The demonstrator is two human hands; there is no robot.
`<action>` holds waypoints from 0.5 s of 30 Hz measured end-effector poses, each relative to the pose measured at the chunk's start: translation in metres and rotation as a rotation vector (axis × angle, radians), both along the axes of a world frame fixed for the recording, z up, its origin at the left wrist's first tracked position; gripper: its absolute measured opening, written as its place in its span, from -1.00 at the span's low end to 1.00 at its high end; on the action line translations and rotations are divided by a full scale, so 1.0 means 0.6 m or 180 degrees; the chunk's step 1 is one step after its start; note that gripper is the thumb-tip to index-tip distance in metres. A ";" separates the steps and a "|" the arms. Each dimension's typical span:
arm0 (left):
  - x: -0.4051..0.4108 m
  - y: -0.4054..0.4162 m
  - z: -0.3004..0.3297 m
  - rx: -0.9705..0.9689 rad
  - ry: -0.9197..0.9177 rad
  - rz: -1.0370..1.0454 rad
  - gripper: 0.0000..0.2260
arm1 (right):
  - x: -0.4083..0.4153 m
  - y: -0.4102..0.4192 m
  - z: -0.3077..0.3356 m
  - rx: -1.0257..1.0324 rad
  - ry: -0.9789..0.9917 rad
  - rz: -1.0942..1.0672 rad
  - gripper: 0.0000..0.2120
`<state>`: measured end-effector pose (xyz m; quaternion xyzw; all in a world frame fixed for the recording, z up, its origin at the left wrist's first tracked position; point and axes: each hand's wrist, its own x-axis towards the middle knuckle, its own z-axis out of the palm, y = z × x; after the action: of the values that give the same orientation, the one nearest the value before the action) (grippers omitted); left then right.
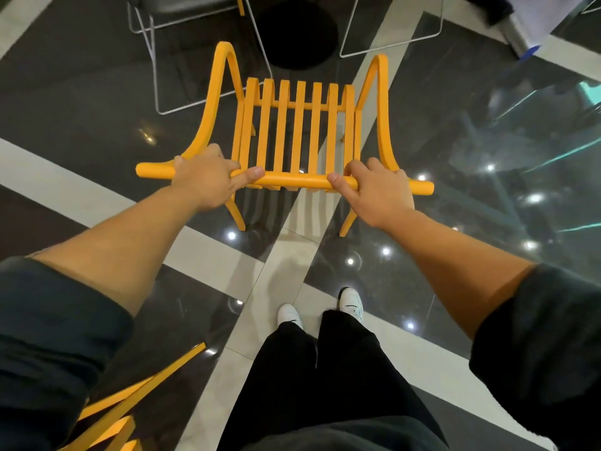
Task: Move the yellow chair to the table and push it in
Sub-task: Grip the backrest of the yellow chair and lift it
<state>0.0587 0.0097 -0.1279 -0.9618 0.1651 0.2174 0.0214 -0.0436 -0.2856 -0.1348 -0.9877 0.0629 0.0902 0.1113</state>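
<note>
One whole yellow chair with seven back slats, part of a second yellow chair at lower left, two hands, left hand, right hand, two white shoes, one black round table base.

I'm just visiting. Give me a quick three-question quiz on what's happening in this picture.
1. True or false: both hands grip the top rail of the yellow chair.
2. What lies on the floor just ahead of the chair? A) a round black base B) a red box C) a ladder
3. Fill in: the shoes near the bottom of the view are ____ in colour.

Key:
1. True. The left hand and right hand are both closed on the rail.
2. A, the round black base, with wire-frame chairs either side.
3. White.
</note>
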 end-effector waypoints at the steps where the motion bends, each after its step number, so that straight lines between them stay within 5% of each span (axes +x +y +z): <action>1: -0.005 -0.003 0.001 -0.0003 0.0000 0.0026 -0.22 | -0.001 -0.003 -0.002 0.0002 -0.0052 0.0016 -0.46; 15: -0.090 -0.054 -0.012 -0.0269 -0.0121 0.0404 -0.27 | -0.026 -0.054 0.014 -0.0305 0.0742 0.0356 -0.41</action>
<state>0.0047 -0.0229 -0.1350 -0.9743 0.1123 0.1928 -0.0299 -0.0593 -0.3180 -0.1262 -0.9766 0.0245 0.2074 0.0508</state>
